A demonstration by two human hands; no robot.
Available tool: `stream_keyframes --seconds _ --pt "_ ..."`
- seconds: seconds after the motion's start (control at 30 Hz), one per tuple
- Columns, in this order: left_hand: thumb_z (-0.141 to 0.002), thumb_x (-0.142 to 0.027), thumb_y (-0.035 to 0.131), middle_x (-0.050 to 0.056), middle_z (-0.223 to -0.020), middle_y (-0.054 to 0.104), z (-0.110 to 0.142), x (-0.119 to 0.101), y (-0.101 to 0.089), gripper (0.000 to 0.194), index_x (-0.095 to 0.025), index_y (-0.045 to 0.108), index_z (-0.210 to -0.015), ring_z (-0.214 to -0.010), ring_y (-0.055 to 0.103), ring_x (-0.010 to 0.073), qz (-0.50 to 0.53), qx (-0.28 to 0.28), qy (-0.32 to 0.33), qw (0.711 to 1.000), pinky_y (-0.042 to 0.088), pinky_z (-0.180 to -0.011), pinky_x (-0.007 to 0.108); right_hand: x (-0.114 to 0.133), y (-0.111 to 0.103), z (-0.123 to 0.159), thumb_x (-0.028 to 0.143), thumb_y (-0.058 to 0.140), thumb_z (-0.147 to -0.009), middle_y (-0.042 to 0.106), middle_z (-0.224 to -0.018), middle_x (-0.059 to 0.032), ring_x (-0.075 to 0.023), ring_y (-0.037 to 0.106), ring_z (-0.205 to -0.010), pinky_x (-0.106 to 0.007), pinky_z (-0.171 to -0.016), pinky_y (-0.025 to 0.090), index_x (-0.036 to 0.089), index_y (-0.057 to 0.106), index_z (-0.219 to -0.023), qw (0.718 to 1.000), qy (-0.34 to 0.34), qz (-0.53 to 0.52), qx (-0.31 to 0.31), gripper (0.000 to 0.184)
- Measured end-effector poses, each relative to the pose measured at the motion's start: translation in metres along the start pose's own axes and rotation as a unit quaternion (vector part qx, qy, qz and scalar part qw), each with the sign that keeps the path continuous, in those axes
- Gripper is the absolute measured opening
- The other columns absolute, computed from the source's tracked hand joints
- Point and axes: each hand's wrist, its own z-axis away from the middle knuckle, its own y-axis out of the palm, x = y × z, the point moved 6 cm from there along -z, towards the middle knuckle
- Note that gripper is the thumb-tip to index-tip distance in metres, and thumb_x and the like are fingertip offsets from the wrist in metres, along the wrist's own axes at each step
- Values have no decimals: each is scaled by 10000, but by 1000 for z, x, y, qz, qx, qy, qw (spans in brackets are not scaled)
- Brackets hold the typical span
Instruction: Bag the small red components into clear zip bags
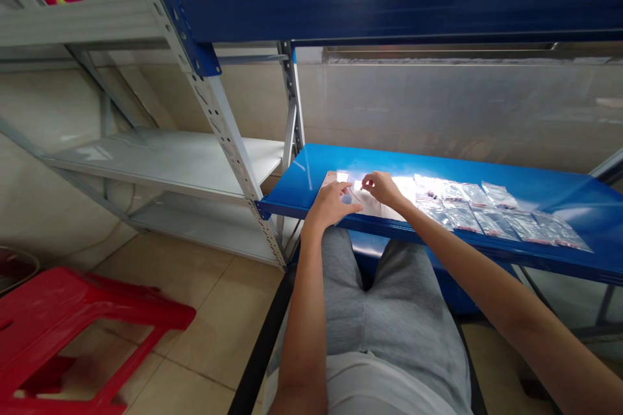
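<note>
On this blue shelf (302, 185) | pale sheet (389, 212) under my hands, clear baggies (460, 217) right of it | left hand (333, 204) spread, right hand (382, 187) pinched, can't tell on what tbh | red stool (58, 311), tile floor (214, 311) to my left

We note the right hand (383, 187), fingertips drawn close together over a pale sheet (370, 206). Just left of this grip: left hand (331, 205), thumb and forefinger apart. Rightward: clear packets (463, 218) on blue shelf (360, 158).
</note>
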Motion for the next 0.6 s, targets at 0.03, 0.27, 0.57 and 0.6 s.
stream_keyframes --seconds 0.03,0.27,0.57,0.6 --pt "-734 -369 848 105 -1278 709 0 0 0 617 -179 686 -1299 -1131 670 259 -1 1 0 1000 506 -1040 359 0 2 -1 169 634 -917 781 -951 -118 -212 675 -845 -267 -747 434 161 808 -984 1000 2 11 1 187" --pt "-735 -337 850 108 -1310 693 1 0 -2 624 -188 674 -1315 -1129 668 253 3 -1 -5 1000 509 -1030 357 1 6 -5 147 613 -919 775 -980 -127 -220 667 -869 -265 -735 417 153 806 -996 998 8 49 25 207" --pt "-726 -341 858 110 -1256 706 -1 -1 -2 646 -170 672 -1320 -1144 663 258 -19 3 -5 1000 503 -1036 354 -1 10 -6 93 576 -885 777 -982 -129 -212 658 -847 -260 -710 407 146 796 -1006 998 17 49 33 257" --pt "-727 -336 858 109 -1254 707 -1 -1 -2 645 -174 671 -1322 -1144 664 258 -22 3 -6 1000 502 -1037 353 -1 10 -6 90 571 -884 776 -986 -133 -212 657 -842 -261 -704 404 143 795 -997 998 18 48 32 257"
